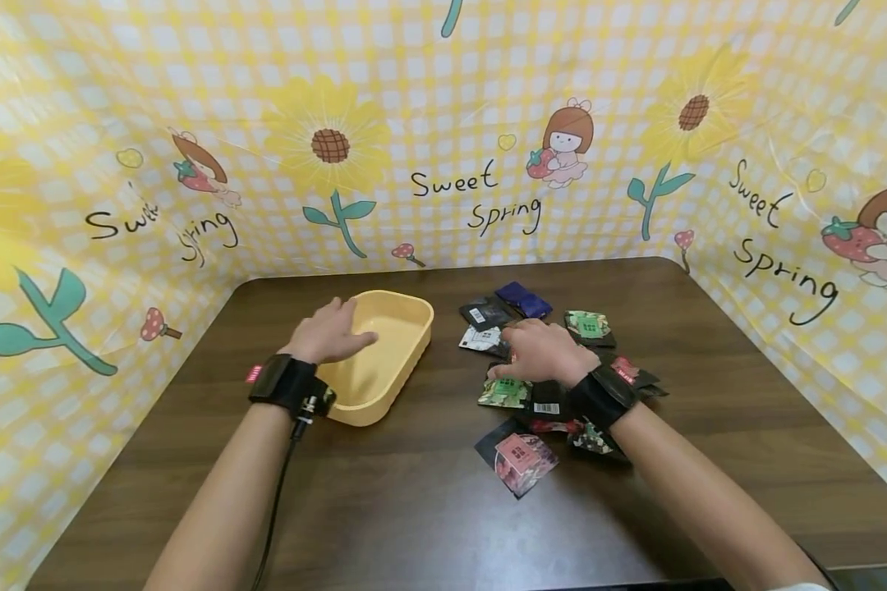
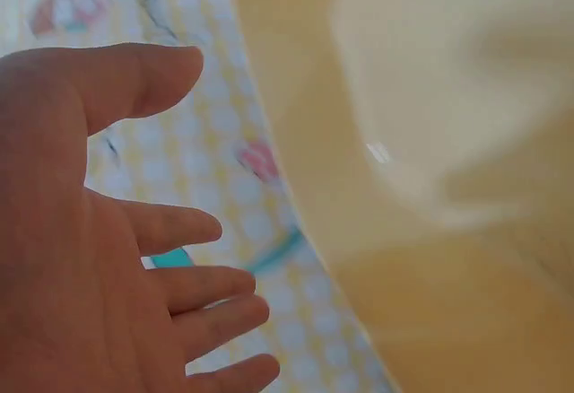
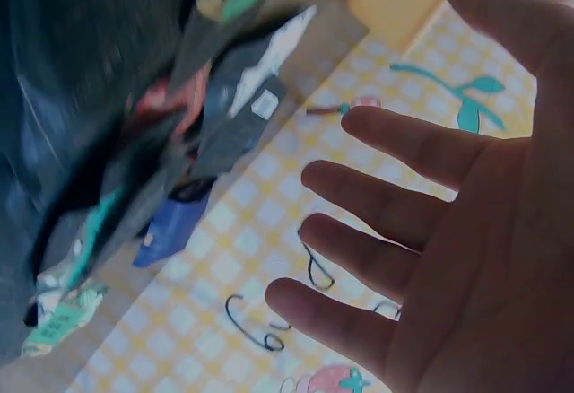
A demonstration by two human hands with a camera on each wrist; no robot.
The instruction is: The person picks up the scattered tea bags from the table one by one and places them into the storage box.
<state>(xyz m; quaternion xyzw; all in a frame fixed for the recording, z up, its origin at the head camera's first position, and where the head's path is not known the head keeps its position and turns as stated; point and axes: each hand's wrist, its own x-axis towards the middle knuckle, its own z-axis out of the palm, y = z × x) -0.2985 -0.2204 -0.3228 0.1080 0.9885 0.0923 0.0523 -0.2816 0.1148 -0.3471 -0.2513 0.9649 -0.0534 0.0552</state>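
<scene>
My left hand [image 1: 328, 332], fingers straight, is over the left rim of a yellow plastic tray [image 1: 402, 386]; in the left wrist view the fingers [image 2: 202, 287] are apart from the tray wall [image 2: 296, 142]. Over a loose pile of small flat sachets is my right hand [image 1: 550, 353], its fingers [image 3: 377, 196] spread and holding nothing. Around it lie a dark blue sachet [image 1: 523, 300], a black one [image 1: 486, 313], green-labelled ones [image 1: 590, 325] and a red-labelled one [image 1: 631, 369]. Closest to me is a pink-labelled sachet [image 1: 525, 461]. The right hand hides part of the pile.
Everything stands on a dark brown wooden table [image 1: 414, 517]. A yellow checked cloth [image 1: 443, 107] with flowers and lettering rises behind it and on both sides. A black cable [image 1: 272, 509] runs from the left wrist strap along the forearm.
</scene>
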